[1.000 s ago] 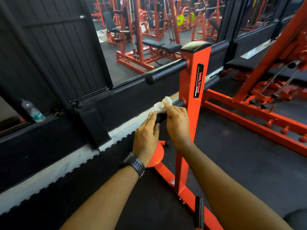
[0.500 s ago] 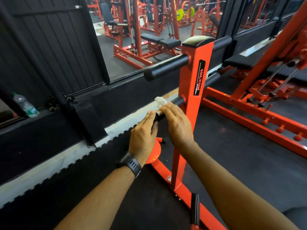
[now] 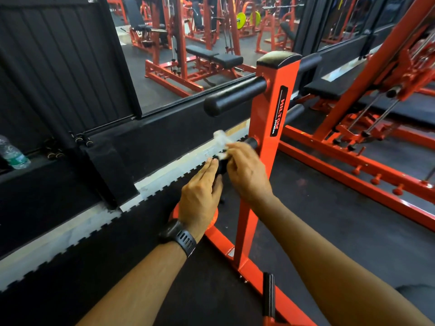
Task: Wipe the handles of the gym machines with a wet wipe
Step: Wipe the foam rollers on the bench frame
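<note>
An orange upright post carries a thick black roller near its top and a thinner black handle lower down, both pointing left. My right hand lies over the lower handle and pinches a white wet wipe, which shows blurred above the fingers. My left hand, a black watch on its wrist, has straight fingers against the handle's free end. Most of the handle is hidden under both hands.
The post's orange base runs along the black floor toward me, with a short black grip on it. Another orange machine stands to the right. A mirror on the wall ahead; a water bottle sits at far left.
The wipe has shifted on the lower handle and now looks motion-blurred. My right hand has slid slightly along the handle; the left hand stays at its end.
</note>
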Demonstrator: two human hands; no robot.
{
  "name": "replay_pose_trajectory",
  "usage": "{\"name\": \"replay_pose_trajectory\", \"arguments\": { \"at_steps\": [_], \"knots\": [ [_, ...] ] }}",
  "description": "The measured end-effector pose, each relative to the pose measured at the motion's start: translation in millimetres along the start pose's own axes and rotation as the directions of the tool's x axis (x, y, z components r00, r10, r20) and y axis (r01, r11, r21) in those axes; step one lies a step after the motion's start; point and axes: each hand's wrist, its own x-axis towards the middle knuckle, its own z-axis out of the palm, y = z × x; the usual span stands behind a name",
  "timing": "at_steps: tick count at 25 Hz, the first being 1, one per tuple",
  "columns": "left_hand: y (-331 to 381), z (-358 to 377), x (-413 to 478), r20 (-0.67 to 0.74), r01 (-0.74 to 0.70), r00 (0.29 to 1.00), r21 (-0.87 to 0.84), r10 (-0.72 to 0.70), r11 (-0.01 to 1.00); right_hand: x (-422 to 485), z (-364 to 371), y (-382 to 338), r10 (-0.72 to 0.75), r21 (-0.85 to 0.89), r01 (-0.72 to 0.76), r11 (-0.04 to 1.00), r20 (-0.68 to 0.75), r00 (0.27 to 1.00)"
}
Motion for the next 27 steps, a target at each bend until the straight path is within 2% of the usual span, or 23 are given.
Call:
{"name": "replay_pose_trajectory", "arguments": {
  "at_steps": [1,2,3,6,9,12,15,17,22,23,25,27],
  "knots": [
    [-1,0,0,-0.002,-0.010,1.000,0.001,0.010,1.000,-3,0,-1,-0.118,0.028,0.117,0.993,0.064,0.991],
    [-2,0,0,-0.007,-0.020,1.000,0.008,0.020,1.000,-3,-3,2,-0.177,0.039,0.174,0.984,0.124,0.976],
    [-3,0,1,-0.013,-0.028,1.000,0.018,0.028,0.999,0,-7,8,-0.168,0.029,0.165,0.986,0.156,0.973],
    [-5,3,2,-0.022,-0.025,0.999,0.018,0.026,1.000,13,-14,23,0.028,-0.027,-0.026,0.999,0.104,0.994],
    [-7,3,2,-0.005,-0.036,0.999,0.002,0.036,0.999,14,-11,23,0.025,-0.053,-0.019,0.998,0.117,0.993],
    [-7,3,2,0.004,-0.030,1.000,0.000,0.030,1.000,12,-7,28,0.133,-0.046,-0.131,0.990,0.050,0.990],
    [-7,4,2,0.003,-0.034,0.999,0.004,0.034,0.999,7,-10,32,0.177,-0.011,-0.177,0.984,0.060,0.982],
    [-8,3,3,0.002,-0.033,0.999,-0.001,0.033,0.999,7,-11,31,0.237,0.012,-0.237,0.971,0.011,0.971],
    [-8,2,3,0.015,-0.038,0.999,0.009,0.038,0.999,-1,4,17,0.027,0.047,-0.022,0.999,-0.101,0.995],
    [-8,2,3,0.019,-0.042,0.999,0.005,0.042,0.999,-1,3,19,0.037,0.048,-0.031,0.998,-0.140,0.989],
    [-8,2,2,0.023,-0.036,0.999,0.003,0.036,0.999,2,-2,20,0.160,0.038,-0.156,0.987,-0.211,0.964],
    [-8,1,2,0.021,-0.031,0.999,0.013,0.031,0.999,0,0,15,0.254,0.063,-0.246,0.967,-0.196,0.947]
  ]
}}
